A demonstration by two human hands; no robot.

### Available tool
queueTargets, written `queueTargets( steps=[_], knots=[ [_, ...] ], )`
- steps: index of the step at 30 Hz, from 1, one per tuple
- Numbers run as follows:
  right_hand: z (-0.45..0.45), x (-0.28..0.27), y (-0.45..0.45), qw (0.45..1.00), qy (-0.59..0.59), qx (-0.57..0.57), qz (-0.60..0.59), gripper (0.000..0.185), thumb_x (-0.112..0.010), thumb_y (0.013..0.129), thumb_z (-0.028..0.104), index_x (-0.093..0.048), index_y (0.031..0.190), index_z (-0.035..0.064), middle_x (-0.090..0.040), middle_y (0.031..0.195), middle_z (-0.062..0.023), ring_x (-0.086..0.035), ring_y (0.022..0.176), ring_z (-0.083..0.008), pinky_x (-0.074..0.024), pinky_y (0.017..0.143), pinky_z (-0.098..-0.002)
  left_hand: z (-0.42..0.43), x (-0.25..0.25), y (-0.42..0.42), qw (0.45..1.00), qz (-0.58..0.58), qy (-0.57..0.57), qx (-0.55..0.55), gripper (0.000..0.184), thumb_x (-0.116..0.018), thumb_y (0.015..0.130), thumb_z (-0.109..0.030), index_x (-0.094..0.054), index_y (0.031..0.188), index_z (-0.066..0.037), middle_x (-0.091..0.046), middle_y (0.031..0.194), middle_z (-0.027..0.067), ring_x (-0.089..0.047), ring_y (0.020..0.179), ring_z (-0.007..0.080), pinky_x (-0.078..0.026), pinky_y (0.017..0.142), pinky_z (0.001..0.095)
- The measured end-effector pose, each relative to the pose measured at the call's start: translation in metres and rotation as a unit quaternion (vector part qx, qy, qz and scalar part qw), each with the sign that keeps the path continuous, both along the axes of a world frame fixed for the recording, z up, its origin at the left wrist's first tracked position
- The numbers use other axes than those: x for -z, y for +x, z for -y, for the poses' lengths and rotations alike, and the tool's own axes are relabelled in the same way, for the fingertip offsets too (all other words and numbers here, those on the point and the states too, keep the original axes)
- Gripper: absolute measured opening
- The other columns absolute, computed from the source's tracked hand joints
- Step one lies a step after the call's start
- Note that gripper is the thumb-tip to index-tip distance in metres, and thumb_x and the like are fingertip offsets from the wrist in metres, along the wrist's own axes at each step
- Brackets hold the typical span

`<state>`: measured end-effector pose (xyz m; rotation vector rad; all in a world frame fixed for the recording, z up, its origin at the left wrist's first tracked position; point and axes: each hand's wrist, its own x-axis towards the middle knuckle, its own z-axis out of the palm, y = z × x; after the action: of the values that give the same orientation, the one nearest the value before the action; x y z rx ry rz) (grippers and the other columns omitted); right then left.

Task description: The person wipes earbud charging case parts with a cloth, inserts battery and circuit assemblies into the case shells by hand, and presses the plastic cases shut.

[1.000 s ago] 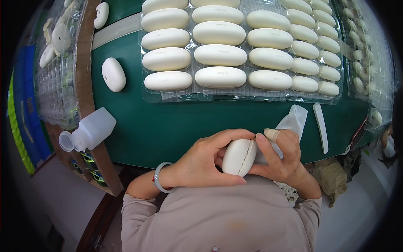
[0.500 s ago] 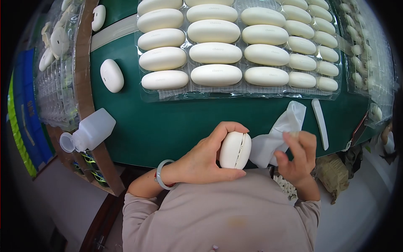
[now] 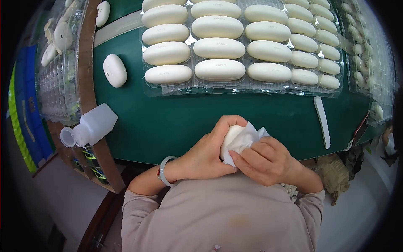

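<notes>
My left hand (image 3: 205,153) is wrapped round a rounded white plastic case (image 3: 229,136), held at the near edge of the green table. A white cloth (image 3: 243,140) lies over the right side of the case and hides its seam. With bent fingers, my right hand (image 3: 266,161) pinches the cloth and presses it against the case. Beyond my hands, a clear plastic tray (image 3: 201,90) bears rows of similar white cases (image 3: 219,69). To the right lies a slim white plastic stick (image 3: 322,122).
At left, an open translucent bottle (image 3: 97,124) lies tilted on the wooden edge (image 3: 87,80). A loose white case (image 3: 115,70) rests on the green table (image 3: 176,115). More clear trays with white parts stand at far left (image 3: 56,84) and far right.
My right hand has picked the cloth up from the table and moved left, bringing it onto the case. My left hand still holds the case. The view has shifted slightly.
</notes>
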<state>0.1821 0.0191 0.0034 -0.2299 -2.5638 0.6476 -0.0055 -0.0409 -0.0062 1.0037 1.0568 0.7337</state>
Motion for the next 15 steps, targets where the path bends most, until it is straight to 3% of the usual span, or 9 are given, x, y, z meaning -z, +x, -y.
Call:
queueTargets(
  steps=[2, 5, 7, 8, 9, 12, 14, 15],
  knots=[
    [-0.015, -0.004, 0.001, 0.998, 0.045, 0.010, 0.034, 0.041, -0.067, 0.058, 0.008, -0.065, 0.098, -0.0051, -0.052, 0.087, -0.0069, -0.052, 0.071, -0.0177, -0.0419, 0.057, -0.0289, 0.001, -0.001, -0.004, 1.000, 0.015, -0.015, 0.005, 0.071, -0.069, 0.069, -0.006, -0.029, 0.127, -0.008, -0.048, 0.110, 0.0144, -0.054, 0.100, 0.0250, -0.046, 0.085, 0.0344],
    [-0.021, 0.003, 0.009, 0.997, 0.058, 0.001, 0.050, 0.045, -0.065, 0.057, 0.009, -0.064, 0.099, -0.0063, -0.053, 0.090, -0.0066, -0.051, 0.073, -0.0172, -0.0431, 0.059, -0.0287, 0.002, 0.001, 0.002, 0.998, 0.050, -0.047, 0.003, 0.070, -0.067, 0.069, -0.005, -0.028, 0.127, -0.007, -0.048, 0.110, 0.0148, -0.054, 0.100, 0.0250, -0.046, 0.083, 0.0348],
    [0.000, -0.002, 0.005, 0.996, 0.066, -0.057, 0.001, 0.046, -0.064, 0.057, 0.011, -0.063, 0.099, -0.0055, -0.054, 0.092, -0.0075, -0.051, 0.075, -0.0184, -0.0439, 0.060, -0.0300, 0.001, 0.004, 0.000, 0.999, 0.036, -0.009, 0.007, 0.070, -0.067, 0.069, -0.005, -0.028, 0.127, -0.007, -0.049, 0.108, 0.0149, -0.055, 0.099, 0.0255, -0.046, 0.083, 0.0350],
    [-0.011, -0.004, 0.010, 0.996, 0.072, -0.044, 0.037, 0.046, -0.063, 0.058, 0.014, -0.063, 0.101, -0.0051, -0.056, 0.096, -0.0078, -0.051, 0.077, -0.0177, -0.0448, 0.061, -0.0314, 0.002, 0.005, -0.002, 1.000, 0.027, 0.007, 0.011, 0.069, -0.066, 0.069, -0.004, -0.028, 0.127, -0.007, -0.049, 0.107, 0.0149, -0.055, 0.099, 0.0258, -0.046, 0.083, 0.0351],
    [-0.026, -0.003, 0.010, 0.994, 0.092, 0.003, 0.065, 0.047, -0.063, 0.060, 0.013, -0.064, 0.103, -0.0049, -0.055, 0.096, -0.0055, -0.051, 0.077, -0.0159, -0.0447, 0.061, -0.0308, 0.002, 0.003, -0.003, 0.998, 0.041, -0.041, 0.009, 0.069, -0.069, 0.069, -0.005, -0.030, 0.126, -0.007, -0.049, 0.108, 0.0123, -0.054, 0.099, 0.0221, -0.045, 0.083, 0.0331],
    [-0.024, -0.003, 0.009, 0.995, 0.078, -0.025, 0.050, 0.044, -0.064, 0.059, 0.011, -0.064, 0.100, -0.0040, -0.053, 0.094, -0.0042, -0.050, 0.078, -0.0170, -0.0440, 0.063, -0.0311, -0.004, -0.002, -0.004, 0.992, 0.066, -0.105, 0.005, 0.069, -0.075, 0.068, -0.007, -0.035, 0.125, -0.006, -0.050, 0.110, 0.0072, -0.051, 0.100, 0.0146, -0.044, 0.084, 0.0291],
    [-0.016, -0.008, 0.009, 0.995, 0.058, -0.047, 0.062, 0.036, -0.066, 0.059, 0.006, -0.067, 0.094, -0.0013, -0.049, 0.094, -0.0052, -0.049, 0.078, -0.0189, -0.0435, 0.065, -0.0330, -0.001, 0.002, -0.006, 0.996, 0.057, -0.061, 0.009, 0.070, -0.076, 0.068, -0.009, -0.035, 0.125, -0.006, -0.050, 0.110, 0.0074, -0.051, 0.100, 0.0146, -0.044, 0.084, 0.0292],
    [-0.027, -0.008, 0.008, 0.993, 0.085, -0.014, 0.079, 0.038, -0.066, 0.059, 0.009, -0.068, 0.096, 0.0009, -0.048, 0.093, -0.0042, -0.049, 0.080, -0.0185, -0.0431, 0.066, -0.0319, 0.000, 0.002, -0.005, 0.997, 0.057, -0.051, 0.010, 0.069, -0.073, 0.069, -0.008, -0.033, 0.126, -0.007, -0.050, 0.109, 0.0098, -0.053, 0.099, 0.0187, -0.045, 0.083, 0.0311]
  ],
)
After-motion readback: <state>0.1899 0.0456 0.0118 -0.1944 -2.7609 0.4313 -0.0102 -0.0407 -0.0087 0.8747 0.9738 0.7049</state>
